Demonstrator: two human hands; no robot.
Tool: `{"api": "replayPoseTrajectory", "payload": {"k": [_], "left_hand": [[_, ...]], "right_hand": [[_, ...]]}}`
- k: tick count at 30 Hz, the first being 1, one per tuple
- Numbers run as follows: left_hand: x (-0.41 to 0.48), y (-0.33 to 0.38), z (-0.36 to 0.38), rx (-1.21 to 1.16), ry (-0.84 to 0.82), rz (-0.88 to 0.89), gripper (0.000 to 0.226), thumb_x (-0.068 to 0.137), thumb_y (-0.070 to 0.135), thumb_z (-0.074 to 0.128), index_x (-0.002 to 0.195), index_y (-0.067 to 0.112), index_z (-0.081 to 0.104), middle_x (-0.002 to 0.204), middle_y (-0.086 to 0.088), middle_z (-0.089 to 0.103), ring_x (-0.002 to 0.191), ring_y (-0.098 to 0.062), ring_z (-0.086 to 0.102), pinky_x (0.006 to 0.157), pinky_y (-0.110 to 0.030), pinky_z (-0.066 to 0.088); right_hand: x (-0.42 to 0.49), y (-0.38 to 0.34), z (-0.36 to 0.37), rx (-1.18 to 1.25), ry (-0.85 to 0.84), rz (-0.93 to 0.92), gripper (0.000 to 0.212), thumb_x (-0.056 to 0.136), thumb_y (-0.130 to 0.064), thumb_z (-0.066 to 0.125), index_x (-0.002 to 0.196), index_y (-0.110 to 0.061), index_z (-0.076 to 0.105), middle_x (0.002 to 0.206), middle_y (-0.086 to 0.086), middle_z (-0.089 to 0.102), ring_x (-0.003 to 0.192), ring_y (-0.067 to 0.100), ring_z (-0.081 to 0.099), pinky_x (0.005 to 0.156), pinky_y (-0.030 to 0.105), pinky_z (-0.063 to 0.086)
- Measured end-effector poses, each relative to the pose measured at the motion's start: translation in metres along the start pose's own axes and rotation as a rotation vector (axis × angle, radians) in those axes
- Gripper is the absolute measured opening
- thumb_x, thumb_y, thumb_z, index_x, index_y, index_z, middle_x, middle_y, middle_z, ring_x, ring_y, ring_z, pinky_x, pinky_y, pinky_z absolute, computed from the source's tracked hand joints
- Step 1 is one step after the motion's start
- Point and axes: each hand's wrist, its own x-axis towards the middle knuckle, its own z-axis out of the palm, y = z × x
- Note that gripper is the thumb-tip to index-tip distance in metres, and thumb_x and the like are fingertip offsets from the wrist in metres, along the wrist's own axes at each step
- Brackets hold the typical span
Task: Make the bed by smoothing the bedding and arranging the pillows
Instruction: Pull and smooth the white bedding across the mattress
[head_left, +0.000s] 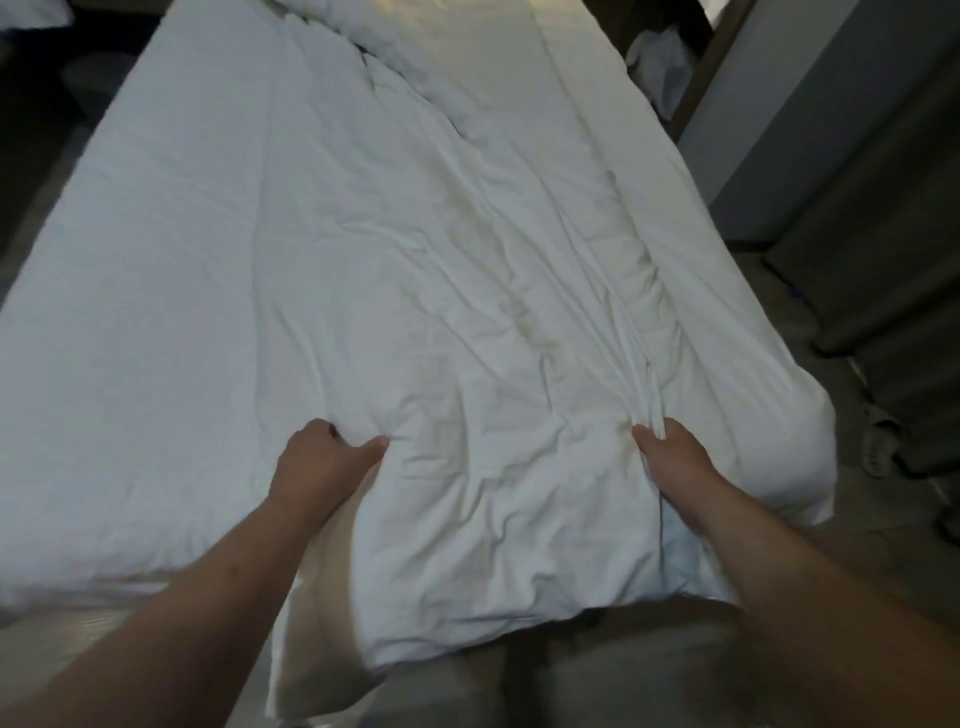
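Observation:
A wrinkled white duvet (415, 260) covers the bed and hangs over the near foot end. My left hand (322, 462) grips a bunch of its fabric near the foot, fingers curled into the cloth. About a shoulder's width to the right, my right hand (670, 452) pinches a gathered fold from which creases fan up the bed. A rumpled white heap, pillow or bunched duvet (384, 36), lies at the far head end; I cannot tell which.
A grey wall or cabinet (831, 130) stands close on the right, with a dark curtain-like panel (893, 291) below it. A sandal (878, 441) lies on the floor by the bed's right corner. White cloth (660, 62) sits in a far right nook. Dark floor runs along the left.

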Motion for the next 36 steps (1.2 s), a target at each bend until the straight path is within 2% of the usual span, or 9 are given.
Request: {"api": "replayPoseTrajectory", "payload": {"k": [6,11,13,19,21,25,29,33,36], "left_hand": [[0.006,-0.004,-0.028,-0.305,0.054,0.067,0.018,0.083,0.027,0.069,0.080,0.010,0.065,0.089,-0.008,0.069,0.078,-0.026,0.064,0.069,-0.033,0.045],[0.002,-0.019,-0.117,-0.365,0.427,-0.009,0.028,0.069,0.035,0.072,0.067,0.011,0.058,0.063,-0.008,0.063,0.066,-0.029,0.064,0.057,-0.038,0.049],[-0.007,-0.009,-0.125,-0.331,0.469,0.037,0.032,0.069,0.035,0.072,0.066,0.009,0.052,0.062,-0.009,0.059,0.059,-0.027,0.055,0.054,-0.036,0.044],[-0.035,0.004,-0.074,-0.381,-0.168,0.336,0.016,0.091,0.019,0.063,0.089,0.031,0.073,0.091,0.009,0.073,0.086,-0.006,0.067,0.077,-0.026,0.047],[-0.028,-0.005,-0.060,-0.311,-0.028,0.236,0.016,0.083,0.028,0.069,0.098,0.031,0.072,0.104,0.008,0.071,0.103,-0.014,0.065,0.087,-0.031,0.047],[-0.016,-0.001,-0.033,-0.074,0.110,-0.120,0.106,0.047,0.065,0.080,0.131,0.012,0.044,0.128,-0.017,0.053,0.119,-0.039,0.051,0.099,-0.047,0.044],[-0.002,0.008,-0.023,-0.129,0.074,-0.101,0.074,0.064,0.045,0.083,0.114,0.004,0.047,0.113,-0.020,0.061,0.104,-0.038,0.060,0.086,-0.044,0.049],[0.000,0.015,-0.062,-0.183,0.328,0.055,0.049,0.061,0.060,0.078,0.076,0.016,0.060,0.071,-0.002,0.063,0.074,-0.029,0.063,0.058,-0.033,0.043],[-0.012,0.033,-0.059,-0.049,0.558,0.121,0.053,0.061,0.065,0.071,0.079,0.020,0.048,0.073,-0.006,0.063,0.072,-0.035,0.062,0.060,-0.037,0.048]], "right_hand": [[-0.003,-0.007,0.002,0.080,0.016,-0.050,0.030,0.095,-0.037,0.053,0.116,-0.016,0.059,0.111,0.002,0.063,0.089,0.013,0.056,0.081,0.025,0.039],[-0.011,-0.036,0.002,0.135,-0.066,-0.154,0.005,0.085,-0.025,0.069,0.081,-0.027,0.068,0.086,-0.010,0.071,0.072,0.001,0.065,0.067,0.019,0.051],[-0.011,-0.044,0.005,0.137,-0.028,-0.159,0.005,0.089,-0.023,0.064,0.089,-0.024,0.069,0.090,-0.008,0.070,0.077,0.005,0.065,0.067,0.019,0.048],[0.000,-0.030,-0.007,0.223,0.255,-0.100,0.031,0.097,-0.022,0.048,0.119,-0.005,0.060,0.121,0.014,0.061,0.106,0.023,0.055,0.093,0.027,0.038],[0.005,-0.031,-0.019,0.228,0.360,-0.116,0.031,0.097,-0.020,0.049,0.116,0.001,0.060,0.122,0.021,0.060,0.111,0.031,0.055,0.095,0.029,0.037],[0.014,-0.040,-0.044,0.300,0.324,-0.099,0.041,0.095,-0.040,0.052,0.116,-0.008,0.064,0.114,0.007,0.062,0.105,0.023,0.056,0.089,0.024,0.034],[0.011,-0.047,-0.046,0.210,-0.001,-0.113,0.026,0.077,-0.045,0.076,0.091,-0.026,0.067,0.088,-0.017,0.064,0.078,-0.001,0.059,0.073,0.017,0.044],[0.023,-0.038,-0.062,0.169,0.288,-0.206,0.016,0.080,-0.035,0.074,0.073,-0.029,0.062,0.075,-0.020,0.059,0.075,0.009,0.060,0.076,0.022,0.041],[0.032,-0.022,-0.056,0.117,0.453,-0.204,0.020,0.088,-0.037,0.064,0.080,-0.019,0.066,0.080,-0.003,0.065,0.084,0.022,0.058,0.079,0.027,0.040]]}}
